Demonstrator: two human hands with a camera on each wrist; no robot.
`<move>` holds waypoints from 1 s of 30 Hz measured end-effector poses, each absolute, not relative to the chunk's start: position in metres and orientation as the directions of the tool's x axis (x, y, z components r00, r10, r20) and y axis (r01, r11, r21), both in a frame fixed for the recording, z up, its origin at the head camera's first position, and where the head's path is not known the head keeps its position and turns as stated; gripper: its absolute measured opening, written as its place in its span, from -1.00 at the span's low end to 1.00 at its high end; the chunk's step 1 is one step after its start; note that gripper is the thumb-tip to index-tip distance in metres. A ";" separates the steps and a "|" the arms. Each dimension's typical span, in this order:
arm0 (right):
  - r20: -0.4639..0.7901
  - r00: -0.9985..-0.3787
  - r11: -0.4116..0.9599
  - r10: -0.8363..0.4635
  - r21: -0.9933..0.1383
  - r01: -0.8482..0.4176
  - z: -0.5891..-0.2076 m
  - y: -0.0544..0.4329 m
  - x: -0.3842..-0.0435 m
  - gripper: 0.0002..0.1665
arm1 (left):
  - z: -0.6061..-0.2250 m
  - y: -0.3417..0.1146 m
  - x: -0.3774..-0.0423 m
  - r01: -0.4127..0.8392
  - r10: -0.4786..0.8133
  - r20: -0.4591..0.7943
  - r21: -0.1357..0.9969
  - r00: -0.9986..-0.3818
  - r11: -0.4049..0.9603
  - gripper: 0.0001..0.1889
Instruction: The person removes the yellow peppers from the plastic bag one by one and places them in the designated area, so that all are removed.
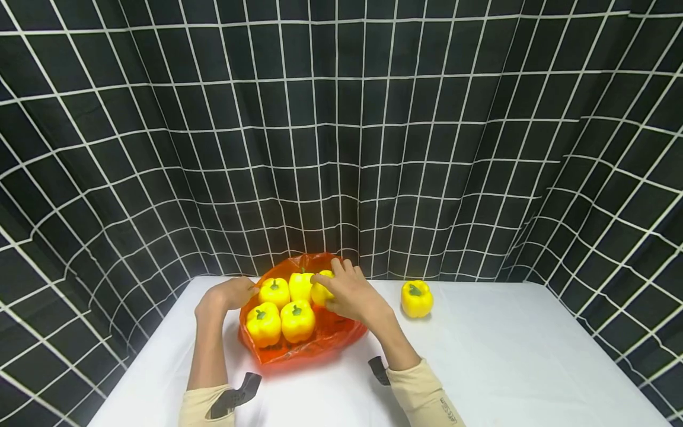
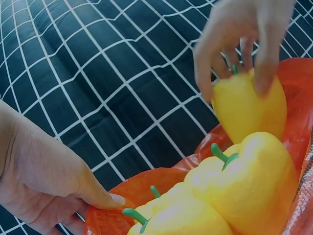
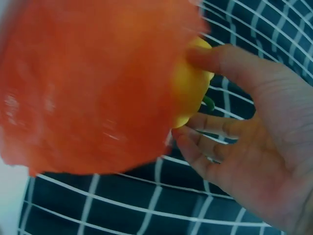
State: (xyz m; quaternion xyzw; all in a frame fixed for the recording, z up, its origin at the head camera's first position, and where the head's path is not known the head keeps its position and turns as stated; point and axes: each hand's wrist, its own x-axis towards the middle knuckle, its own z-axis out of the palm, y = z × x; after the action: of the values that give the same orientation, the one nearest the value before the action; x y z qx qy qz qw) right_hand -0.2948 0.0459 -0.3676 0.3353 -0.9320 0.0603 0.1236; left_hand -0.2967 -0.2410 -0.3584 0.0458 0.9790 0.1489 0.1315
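Note:
A red plastic bag [image 1: 337, 339] lies spread on the table with its mouth facing up. Several yellow bell peppers [image 1: 297, 322] with green stems sit inside it. At the bag's left side my left hand [image 1: 226, 294] pinches the rim between thumb and fingers, as the left wrist view shows. My right hand [image 1: 353, 295] grips another yellow bell pepper [image 2: 249, 105] from above, thumb and fingers around its stem end, at the right part of the bag's mouth. In the right wrist view the red film [image 3: 88, 103] hides much of that pepper.
One more yellow bell pepper [image 1: 417, 299] stands on the white table [image 1: 512, 356], right of the bag. A black curtain with white grid lines [image 1: 405, 148] hangs behind the table and along both sides.

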 end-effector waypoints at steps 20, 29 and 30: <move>0.335 -0.769 0.692 -0.545 -0.338 -0.638 -0.310 0.114 -0.263 -0.36 | -0.358 -0.240 -0.296 0.040 0.123 -0.255 0.308 -0.959 0.951 -0.65; 0.316 -0.866 0.782 -0.387 -0.386 -0.490 -0.301 0.182 -0.262 -0.35 | -0.356 -0.243 -0.295 0.052 0.134 -0.244 0.315 -0.960 0.948 -0.66; 0.311 -0.877 0.797 -0.365 -0.383 -0.468 -0.302 0.189 -0.263 -0.33 | -0.356 -0.243 -0.296 0.053 0.135 -0.243 0.319 -0.960 0.946 -0.67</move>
State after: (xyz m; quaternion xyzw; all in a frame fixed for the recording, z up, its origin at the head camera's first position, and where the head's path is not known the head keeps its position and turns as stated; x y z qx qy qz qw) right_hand -0.2633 0.1891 -0.3019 0.2213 -0.9412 0.2297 0.1112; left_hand -0.2956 -0.2431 -0.3561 0.0481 0.9776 0.1567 0.1322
